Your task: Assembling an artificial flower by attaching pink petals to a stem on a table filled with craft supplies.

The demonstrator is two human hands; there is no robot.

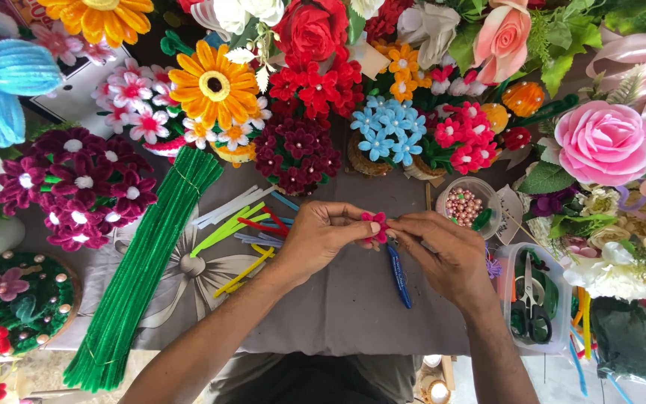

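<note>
While both hands meet over the grey desk [353, 314], the left hand [315, 239] and right hand [443, 251] pinch a small pink flower [374, 221] between their fingertips. A blue tool [398, 275] hangs from the right hand. Green stems [140, 269] lie at nine o'clock, a bead cup [466, 206] at two, scissors [530, 299] at three.

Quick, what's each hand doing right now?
Left hand: fingers pinched shut on the small pink flower.
Right hand: fingers closed on the same flower; a blue tool hangs below it.
</note>
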